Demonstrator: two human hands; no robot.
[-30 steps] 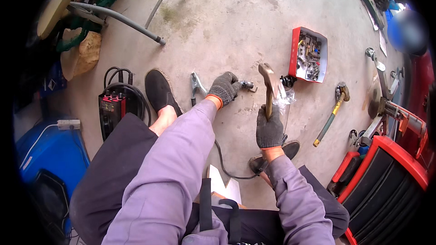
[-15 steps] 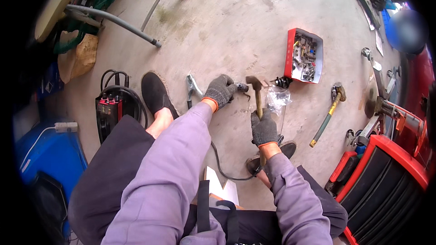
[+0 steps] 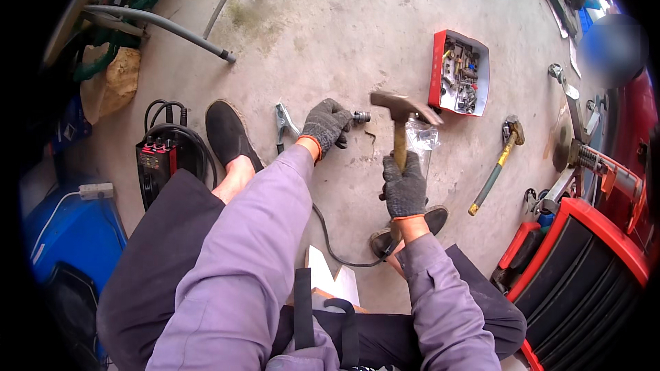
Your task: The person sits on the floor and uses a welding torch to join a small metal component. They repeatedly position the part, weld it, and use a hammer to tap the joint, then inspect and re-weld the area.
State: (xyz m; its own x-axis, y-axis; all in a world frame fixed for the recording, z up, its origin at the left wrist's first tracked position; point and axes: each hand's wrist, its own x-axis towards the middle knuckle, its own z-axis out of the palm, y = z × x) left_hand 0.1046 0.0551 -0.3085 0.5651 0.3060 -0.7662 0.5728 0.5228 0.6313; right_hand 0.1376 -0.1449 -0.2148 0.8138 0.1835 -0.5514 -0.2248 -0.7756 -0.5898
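Seen from above, a person in grey knit gloves works over a concrete floor [image 3: 330, 48]; an open red box [image 3: 437, 69] of small metal parts is the landmark here. The hands are well apart. The right hand [image 3: 404, 185], on the wearer's side of the box and to its left, is wrapped around the handle of a hammer [image 3: 401, 130]. The left hand [image 3: 326, 125], farther left of the box, has its fingers closed on one end of a small ribbed metal fitting [image 3: 361, 117]. Whether the fitting touches the floor, I cannot tell.

The hammer looks stiff and head-heavy; its handle, apparently wood, is best held well below the head, as here. The fitting is probably hard, light and, being round, apt to roll or slip; its left end seems the sound place to hold.

The hammer's handle runs away from the wearer, its head at the far end, near the box's closest left corner in this view. The head lies crosswise, its right end angled slightly toward the wearer. The fitting's long axis runs left to right, its bare end pointing right, on the box's side.
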